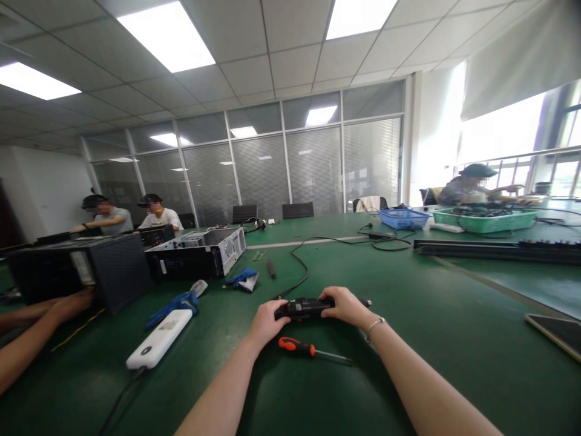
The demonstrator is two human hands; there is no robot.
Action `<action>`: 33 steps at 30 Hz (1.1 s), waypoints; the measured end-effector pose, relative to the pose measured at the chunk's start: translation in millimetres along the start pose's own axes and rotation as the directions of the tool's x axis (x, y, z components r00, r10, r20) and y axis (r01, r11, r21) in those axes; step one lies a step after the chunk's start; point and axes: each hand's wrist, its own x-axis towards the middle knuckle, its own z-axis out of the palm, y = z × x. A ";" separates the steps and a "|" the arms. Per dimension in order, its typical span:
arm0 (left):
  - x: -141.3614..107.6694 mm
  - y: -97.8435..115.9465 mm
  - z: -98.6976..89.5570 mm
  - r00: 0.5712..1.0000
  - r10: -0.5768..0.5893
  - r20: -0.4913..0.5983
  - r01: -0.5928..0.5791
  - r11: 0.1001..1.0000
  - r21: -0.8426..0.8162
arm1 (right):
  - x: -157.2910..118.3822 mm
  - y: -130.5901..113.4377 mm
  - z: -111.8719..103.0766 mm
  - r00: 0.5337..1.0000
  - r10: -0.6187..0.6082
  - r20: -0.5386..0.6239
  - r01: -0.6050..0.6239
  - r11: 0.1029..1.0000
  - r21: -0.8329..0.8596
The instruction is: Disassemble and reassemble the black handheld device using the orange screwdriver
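The left hand (269, 324) has its fingers clamped on one end of a black corded tool (305, 309), and the right hand (344, 306) has its fingers curled around the tool nearer its other end. The tool is held level over the green worktop (390, 369), just beyond an orange-and-black screwdriver (313, 350).

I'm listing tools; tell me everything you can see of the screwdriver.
The screwdriver has an orange-and-black handle, plastic-looking, and a thin, metallic-looking shaft; its tip is too small to make out. It lies on the green table, handle left, shaft right, nearer than the black tool. Neither the left hand nor right hand touches it.
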 end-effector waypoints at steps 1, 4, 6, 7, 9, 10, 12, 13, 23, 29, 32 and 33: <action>0.0 0.1 -0.3 1.000 -0.005 0.000 0.005 1.000 0.000 | 0.0 -0.2 -0.3 1.000 0.003 0.002 -0.003 1.000 0.001; 0.1 1.1 -1.7 1.000 -0.014 -0.004 0.014 1.000 0.007 | 0.2 -0.1 -2.5 1.000 0.014 0.014 -0.014 1.000 0.004; 0.2 2.1 -3.0 1.000 -0.014 -0.003 0.014 1.000 0.016 | 0.1 0.3 -4.8 0.999 0.023 0.025 -0.024 1.000 0.006; 0.2 2.5 -3.5 1.000 -0.012 -0.001 0.012 1.000 0.022 | 0.0 0.4 -6.0 0.999 0.028 0.029 -0.029 1.000 0.006; 0.3 3.1 -4.3 1.000 -0.007 0.002 0.007 0.999 0.035 | -0.5 0.4 -8.0 0.999 0.036 0.030 -0.036 0.999 0.005; 0.3 3.2 -4.5 1.000 -0.004 0.001 0.003 0.999 0.039 | -0.8 0.2 -8.8 0.999 0.038 0.030 -0.039 0.999 0.004; 0.5 2.5 -4.2 1.000 -0.001 0.002 0.001 0.999 0.044 | -1.2 -0.3 -9.9 0.999 0.042 0.033 -0.042 0.999 0.002; 0.5 1.8 -3.8 1.000 0.001 0.003 -0.001 0.999 0.046 | -1.3 -0.6 -10.2 0.998 0.043 0.035 -0.044 0.999 0.001; 1.3 -4.7 -1.1 0.999 0.029 -0.029 -0.027 0.998 0.050 | -1.0 2.6 -7.8 0.998 0.051 0.025 -0.051 0.999 -0.010; 1.3 -3.5 -1.6 0.999 0.029 -0.028 -0.027 0.998 0.053 | -0.8 5.1 -7.1 0.997 0.075 0.029 -0.075 0.997 -0.015; 1.0 -3.8 -1.6 0.999 0.028 -0.027 -0.027 0.998 0.055 | -1.1 5.5 -7.7 0.996 0.079 0.033 -0.079 0.997 -0.012; 0.9 -3.9 -1.6 0.999 0.026 -0.027 -0.025 0.998 0.055 | -1.3 5.7 -8.1 0.996 0.080 0.034 -0.080 0.997 -0.010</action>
